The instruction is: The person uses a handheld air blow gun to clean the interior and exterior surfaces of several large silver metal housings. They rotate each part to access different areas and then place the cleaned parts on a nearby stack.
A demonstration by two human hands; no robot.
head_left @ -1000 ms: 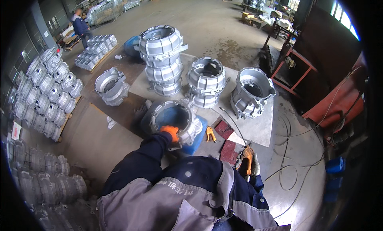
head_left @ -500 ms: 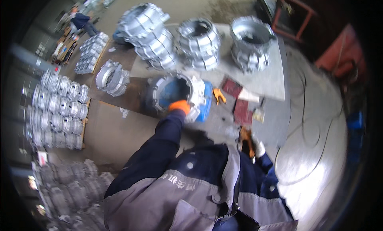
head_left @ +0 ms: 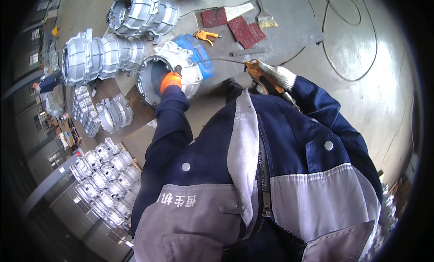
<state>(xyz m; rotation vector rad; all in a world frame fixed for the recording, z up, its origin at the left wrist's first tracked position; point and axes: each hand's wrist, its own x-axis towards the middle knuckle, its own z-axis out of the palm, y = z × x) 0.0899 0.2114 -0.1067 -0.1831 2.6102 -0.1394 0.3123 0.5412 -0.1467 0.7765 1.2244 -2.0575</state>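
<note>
A silver cast-metal housing (head_left: 187,67) lies left of centre, its wide round opening facing me. Gloved in orange, my left hand (head_left: 171,83) is closed over the near rim of that opening, some fingers hidden inside. A blue block or container (head_left: 202,58) sits against the housing's far right side. My right hand (head_left: 279,76), in a pale glove, is wrapped round an orange air blow gun (head_left: 256,71). From the gun a long thin nozzle extends leftward to the housing's edge; a metal fitting shows at its lower end.
Beyond the housing lie a yellow air gun (head_left: 207,36), dark red abrasive sheets (head_left: 244,31) and a paintbrush (head_left: 266,17). More housings (head_left: 144,13) stand stacked at the far left, with a pallet of them (head_left: 108,180) below. A hose (head_left: 332,58) loops across the floor; a person (head_left: 47,83) is far left.
The view has turned and tilted. My right hand has brought the blow gun up, its nozzle now pointing left at the housing. My left hand stays on the housing's rim.
</note>
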